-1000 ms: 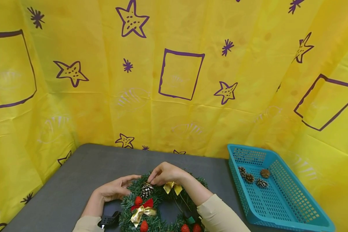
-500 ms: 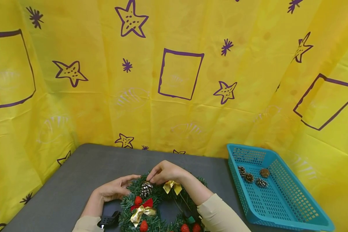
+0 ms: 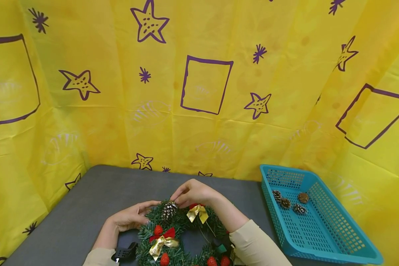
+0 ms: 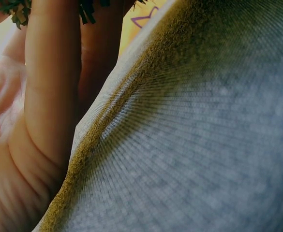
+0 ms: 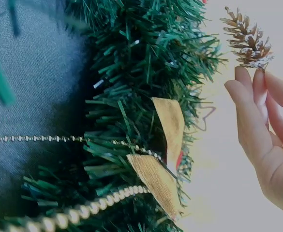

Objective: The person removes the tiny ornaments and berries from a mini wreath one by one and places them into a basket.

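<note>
In the head view, a green artificial wreath point(image 3: 144, 239) with red strawberries point(image 3: 164, 259) and gold-and-red bows point(image 3: 197, 213) lies at the near edge of the table. My left hand point(image 3: 131, 217) grips its upper left side, thumb and fingers at the greenery. A snow-tipped pine cone point(image 3: 169, 211) is pinched at one end between my right thumb and fingertips. In the right wrist view, this right hand point(image 5: 272, 140) holds the cone out past the wreath's outer edge, apart from the needles. The left wrist view is mostly a sleeve point(image 4: 194, 135) beside the left fingers.
A blue plastic basket point(image 3: 332, 221) stands on the right of the dark table point(image 3: 113, 184), with several pine cones point(image 3: 300, 209) inside. Bead strings point(image 5: 93, 205) hang from one bow across the wreath's opening. A yellow patterned curtain point(image 3: 173, 140) encloses the table.
My right hand has risen slightly and shifted right, lifting the pine cone a little up from the wreath. The left hand stays in place.
</note>
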Available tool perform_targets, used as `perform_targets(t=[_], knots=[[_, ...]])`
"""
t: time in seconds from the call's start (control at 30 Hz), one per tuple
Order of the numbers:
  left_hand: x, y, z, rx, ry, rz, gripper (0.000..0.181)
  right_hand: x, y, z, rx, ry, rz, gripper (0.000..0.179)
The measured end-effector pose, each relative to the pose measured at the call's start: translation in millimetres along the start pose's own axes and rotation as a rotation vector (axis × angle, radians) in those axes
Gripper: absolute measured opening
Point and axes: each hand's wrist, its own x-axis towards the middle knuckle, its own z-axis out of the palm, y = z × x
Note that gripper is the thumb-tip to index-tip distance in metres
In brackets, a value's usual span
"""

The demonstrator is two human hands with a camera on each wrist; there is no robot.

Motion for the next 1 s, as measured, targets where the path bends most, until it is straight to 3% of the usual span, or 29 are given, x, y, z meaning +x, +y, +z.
perform_targets(t=[0.6, 1.0], knots=[[0.3, 1.4, 0.9, 0.013, -0.015, 0.005, 0.056, -10.4, -4, -31, 0.073, 0.02, -0.041, 0.023], [0.8, -0.1, -0.9, 0.011, -0.014, 0.017, 0.056, -14.9, 2, -53, 0.135, 0.086, -0.023, 0.026]])
